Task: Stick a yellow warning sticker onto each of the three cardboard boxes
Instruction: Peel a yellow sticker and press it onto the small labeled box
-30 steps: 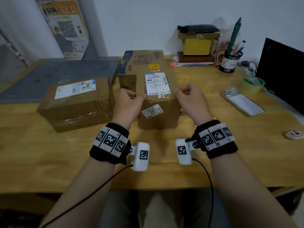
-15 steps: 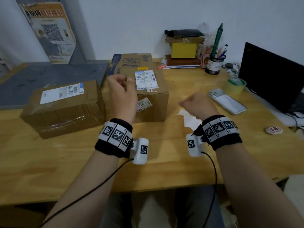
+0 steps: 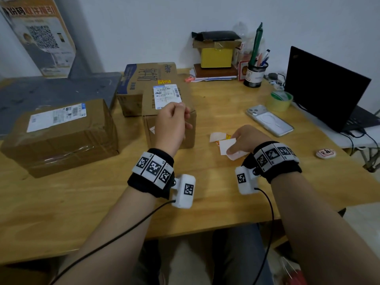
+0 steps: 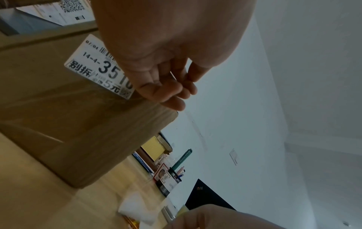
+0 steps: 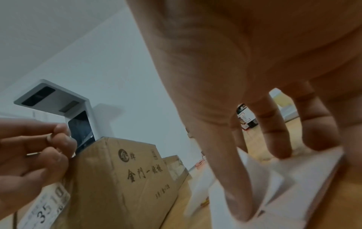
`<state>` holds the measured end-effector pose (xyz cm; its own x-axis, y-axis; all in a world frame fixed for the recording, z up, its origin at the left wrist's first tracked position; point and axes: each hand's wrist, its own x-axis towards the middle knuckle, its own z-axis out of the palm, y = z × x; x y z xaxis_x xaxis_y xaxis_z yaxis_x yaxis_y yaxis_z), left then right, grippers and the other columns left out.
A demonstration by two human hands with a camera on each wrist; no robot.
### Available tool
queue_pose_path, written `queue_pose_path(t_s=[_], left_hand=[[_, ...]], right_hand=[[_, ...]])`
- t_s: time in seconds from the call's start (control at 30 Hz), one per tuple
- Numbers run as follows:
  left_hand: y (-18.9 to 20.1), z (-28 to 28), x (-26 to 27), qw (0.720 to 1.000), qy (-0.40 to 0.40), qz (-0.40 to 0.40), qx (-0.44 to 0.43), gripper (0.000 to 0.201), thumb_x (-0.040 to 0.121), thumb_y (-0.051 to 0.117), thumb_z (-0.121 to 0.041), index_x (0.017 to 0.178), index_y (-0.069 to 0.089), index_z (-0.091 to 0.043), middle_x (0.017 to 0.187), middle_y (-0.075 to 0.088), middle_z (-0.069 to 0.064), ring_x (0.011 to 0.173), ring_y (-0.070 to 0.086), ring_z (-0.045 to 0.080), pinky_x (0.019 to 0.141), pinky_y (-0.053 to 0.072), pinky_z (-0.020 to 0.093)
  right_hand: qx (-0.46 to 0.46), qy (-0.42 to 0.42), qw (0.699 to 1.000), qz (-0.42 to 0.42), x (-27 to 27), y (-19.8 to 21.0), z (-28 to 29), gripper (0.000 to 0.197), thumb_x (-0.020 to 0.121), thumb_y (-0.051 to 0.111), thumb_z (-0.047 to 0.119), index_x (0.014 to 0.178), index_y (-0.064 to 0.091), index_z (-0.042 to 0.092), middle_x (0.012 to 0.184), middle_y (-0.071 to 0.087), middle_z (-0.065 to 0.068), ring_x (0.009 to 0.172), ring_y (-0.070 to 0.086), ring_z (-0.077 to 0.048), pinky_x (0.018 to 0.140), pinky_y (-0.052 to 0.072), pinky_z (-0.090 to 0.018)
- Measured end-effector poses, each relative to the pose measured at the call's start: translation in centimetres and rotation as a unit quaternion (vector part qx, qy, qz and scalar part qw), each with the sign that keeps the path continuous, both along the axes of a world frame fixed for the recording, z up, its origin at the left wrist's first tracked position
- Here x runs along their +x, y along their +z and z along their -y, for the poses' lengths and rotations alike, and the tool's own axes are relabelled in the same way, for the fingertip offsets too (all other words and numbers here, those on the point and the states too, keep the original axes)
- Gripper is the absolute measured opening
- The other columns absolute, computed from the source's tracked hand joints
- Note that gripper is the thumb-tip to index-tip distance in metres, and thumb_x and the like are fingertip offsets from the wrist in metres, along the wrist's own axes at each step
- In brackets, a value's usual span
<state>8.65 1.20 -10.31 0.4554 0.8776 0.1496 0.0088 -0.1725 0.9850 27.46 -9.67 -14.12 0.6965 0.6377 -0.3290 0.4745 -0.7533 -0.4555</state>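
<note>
Head view shows the right hand (image 3: 245, 138) low over the counter (image 3: 82, 202), its fingers (image 5: 231, 178) spread and pressing down on a loose pile of sticker sheets (image 3: 226, 147) that lies just right of the middle box (image 3: 170, 112). White backing papers make up most of the pile, with a sliver of yellow and red print peeping out at its far edge. From the right wrist view the thumb and fingertips sit on the paper itself, flat and straight, pinching nothing yet.

Up in the air near the middle box's top right corner, the left hand (image 3: 172, 124) has its fingers (image 4: 168, 91) drawn narrowly together, thumb against fingertips. Whether a sticker or a scrap of backing is pinched there I cannot tell; nothing yellow shows between them.

Of the three cartons, the far box (image 3: 148, 77) already carries a small yellow sticker (image 3: 163, 81) on its top. No yellow shows on the middle box, nor on the left box (image 3: 61, 136), which stands well apart to the left.

So the next sticker lies directly under the right fingers, while the bare boxes lie to the left of that pile, the middle one nearest. By my judgement the right hand is the one placed to peel, and the left hand, hovering at the middle box, is the nearer to press a sticker on.
</note>
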Motion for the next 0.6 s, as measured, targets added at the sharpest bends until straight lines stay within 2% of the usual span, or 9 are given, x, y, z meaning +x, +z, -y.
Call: queue_pose_path(t_s=[0.13,0.23,0.37,0.43,0.47,0.5,0.6], left_hand=[[0.1,0.1,0.1,1.000,-0.006,0.000,-0.004,0.033,0.105,0.044,-0.022,0.078,0.062,-0.020,0.074,0.061,-0.002,0.056,0.060,0.015,0.042,0.034,0.026],[0.2,0.0,0.1,1.000,-0.013,-0.001,-0.003,0.034,0.105,0.044,-0.022,0.078,0.063,-0.020,0.073,0.061,-0.002,0.055,0.060,0.015,0.042,0.034,0.026],[1.1,-0.5,0.3,0.999,-0.035,-0.007,0.005,0.034,0.106,0.043,-0.021,0.078,0.062,-0.018,0.069,0.060,-0.003,0.049,0.058,0.012,0.040,0.033,0.024],[1.9,-1.0,0.2,0.999,-0.048,-0.012,0.007,0.032,0.106,0.044,-0.022,0.080,0.063,-0.018,0.070,0.061,-0.003,0.048,0.057,0.011,0.040,0.033,0.023],[2.4,-1.3,0.1,0.999,-0.052,-0.014,0.007,0.030,0.105,0.044,-0.022,0.082,0.064,-0.018,0.070,0.061,-0.004,0.049,0.057,0.010,0.041,0.033,0.023],[2.8,-1.6,0.0,0.998,-0.055,-0.015,0.007,0.029,0.105,0.045,-0.022,0.084,0.065,-0.018,0.071,0.061,-0.004,0.049,0.057,0.010,0.041,0.033,0.023],[3.8,-2.9,-0.3,0.998,-0.058,-0.021,0.005,0.023,0.103,0.050,-0.024,0.091,0.068,-0.016,0.076,0.062,-0.003,0.052,0.058,0.012,0.042,0.032,0.022]], right_hand=[[0.039,0.003,0.999,0.010,0.3,0.1,0.1,0.042,0.077,0.087,0.014,0.117,0.075,0.012,0.113,0.072,-0.010,0.103,0.069,-0.030,0.091,0.059,-0.045],[0.065,0.008,0.997,0.034,0.4,0.5,0.2,0.027,0.085,0.080,0.014,0.111,0.080,0.016,0.108,0.073,-0.005,0.098,0.068,-0.025,0.084,0.057,-0.039],[0.166,-0.020,0.985,0.040,0.2,2.3,-0.1,0.014,0.089,0.077,0.020,0.102,0.082,0.021,0.092,0.073,-0.002,0.080,0.062,-0.014,0.073,0.048,-0.030],[0.237,-0.042,0.971,-0.009,-0.2,3.6,-0.5,0.009,0.089,0.078,0.021,0.098,0.080,0.021,0.075,0.068,0.002,0.062,0.057,-0.005,0.063,0.043,-0.027],[0.261,-0.047,0.963,-0.039,-0.6,4.3,-0.6,0.008,0.089,0.077,0.021,0.097,0.078,0.021,0.069,0.069,0.003,0.052,0.054,-0.004,0.054,0.041,-0.025],[0.282,-0.044,0.956,-0.069,-1.1,5.0,-0.8,0.009,0.089,0.077,0.021,0.098,0.077,0.021,0.068,0.073,0.003,0.050,0.056,-0.006,0.049,0.040,-0.024],[0.331,-0.017,0.933,-0.143,-2.6,6.7,-2.0,0.011,0.088,0.073,0.018,0.097,0.078,0.023,0.092,0.080,0.004,0.072,0.075,-0.020,0.051,0.052,-0.027]])
